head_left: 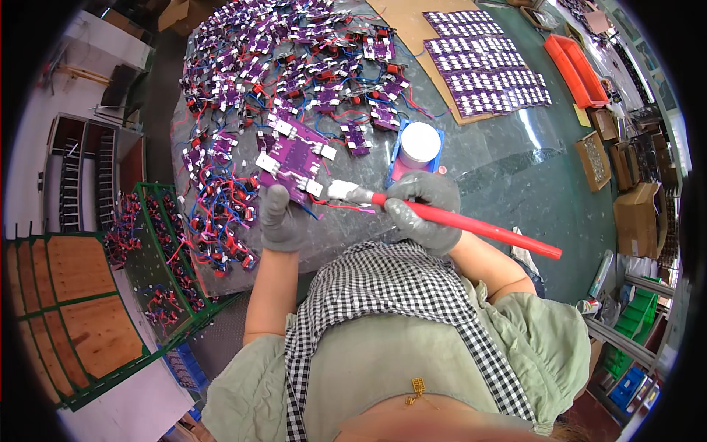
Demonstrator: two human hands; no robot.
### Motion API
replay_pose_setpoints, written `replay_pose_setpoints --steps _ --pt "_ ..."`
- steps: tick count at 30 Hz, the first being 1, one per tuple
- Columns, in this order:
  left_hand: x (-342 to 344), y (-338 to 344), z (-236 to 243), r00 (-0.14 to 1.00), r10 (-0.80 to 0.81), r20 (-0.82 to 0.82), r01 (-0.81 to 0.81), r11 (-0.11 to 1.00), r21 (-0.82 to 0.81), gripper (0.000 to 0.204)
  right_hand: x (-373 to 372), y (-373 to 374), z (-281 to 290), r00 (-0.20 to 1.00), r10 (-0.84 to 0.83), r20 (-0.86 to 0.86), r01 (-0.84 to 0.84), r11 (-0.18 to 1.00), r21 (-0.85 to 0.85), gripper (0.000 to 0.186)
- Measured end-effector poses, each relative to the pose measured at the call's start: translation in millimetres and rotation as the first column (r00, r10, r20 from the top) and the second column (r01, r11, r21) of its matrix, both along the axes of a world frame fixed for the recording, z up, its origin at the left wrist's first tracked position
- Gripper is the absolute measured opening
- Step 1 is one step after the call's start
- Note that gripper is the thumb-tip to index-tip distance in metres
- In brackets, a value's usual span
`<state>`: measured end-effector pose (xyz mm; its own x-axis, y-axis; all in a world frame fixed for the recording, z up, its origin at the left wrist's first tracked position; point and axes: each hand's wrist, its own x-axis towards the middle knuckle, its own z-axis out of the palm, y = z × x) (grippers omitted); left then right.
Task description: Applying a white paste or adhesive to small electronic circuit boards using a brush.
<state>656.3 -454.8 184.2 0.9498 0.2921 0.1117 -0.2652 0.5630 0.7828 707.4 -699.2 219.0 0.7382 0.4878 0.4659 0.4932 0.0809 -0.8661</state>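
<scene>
My left hand (283, 225), in a grey glove, grips the lower edge of a purple circuit board (294, 156) with white blocks along its sides, thumb on the near edge. Red and blue wires trail from that board. My right hand (431, 210), gloved too, is closed around a brush (486, 230) with a red handle. White paste coats the brush's tip, which lies close to the board's near right corner; whether they touch I cannot tell. Just beyond my right hand, a round white tub (420, 142) stands in a blue holder (398, 171).
Purple boards with red and blue wires form a heap (250, 62) on the table's far left. Rows of board panels (486, 62) lie on cardboard at the far right. A red bin (576, 74) and cardboard boxes (639, 221) stand at right, a green-framed rack (169, 265) at left.
</scene>
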Motion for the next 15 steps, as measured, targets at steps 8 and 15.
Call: replay_pose_setpoints --steps 8,15 --pt "6 57 -133 0.960 -0.038 -0.276 -0.016 0.982 -0.188 0.039 65 -70 -48 0.832 -0.548 -0.085 0.532 0.832 -0.161 0.014" --pt "58 31 -237 0.677 -0.057 -0.733 -0.156 0.963 -0.219 0.034 111 -82 -101 0.903 -0.057 0.425 0.366 0.620 -0.694 0.020"
